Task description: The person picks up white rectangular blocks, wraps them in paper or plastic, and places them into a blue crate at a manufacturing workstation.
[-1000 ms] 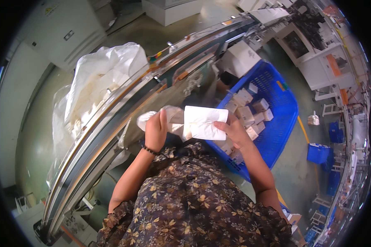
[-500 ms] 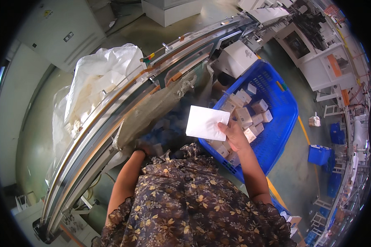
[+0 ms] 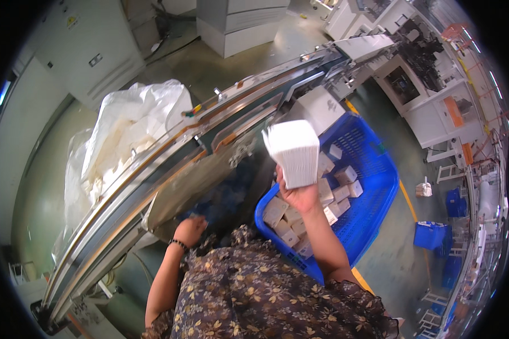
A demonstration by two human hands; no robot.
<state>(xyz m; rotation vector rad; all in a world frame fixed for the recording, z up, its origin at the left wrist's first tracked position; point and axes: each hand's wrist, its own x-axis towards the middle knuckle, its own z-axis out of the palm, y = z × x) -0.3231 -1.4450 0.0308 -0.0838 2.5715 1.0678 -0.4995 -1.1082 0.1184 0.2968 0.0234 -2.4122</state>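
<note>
My right hand (image 3: 300, 195) is closed around the bottom of a thick stack of white tissues (image 3: 296, 152), held up with its many layered edges showing. The stack is above the near left part of a blue plastic crate (image 3: 379, 164), which holds several small cream-coloured boxes (image 3: 275, 210). My left hand (image 3: 190, 229), a dark beaded bracelet at its wrist, is at the near end of a greyish sheet (image 3: 181, 195) hanging beside the conveyor. Its fingers are blurred, so what they hold, if anything, does not show. Blue, blurred things lie in the dark space beyond it.
A long conveyor with metal rails (image 3: 130, 186) runs from near left to far right. Behind it stands a large clear plastic bag (image 3: 136, 121). A white box (image 3: 316, 107) sits at the crate's far end. More blue crates (image 3: 430, 234) and machines (image 3: 435, 107) are on the right.
The stack of tissues has been raised and tilted, so its layered side now shows instead of a flat face. My left hand has come out into view from the dark space.
</note>
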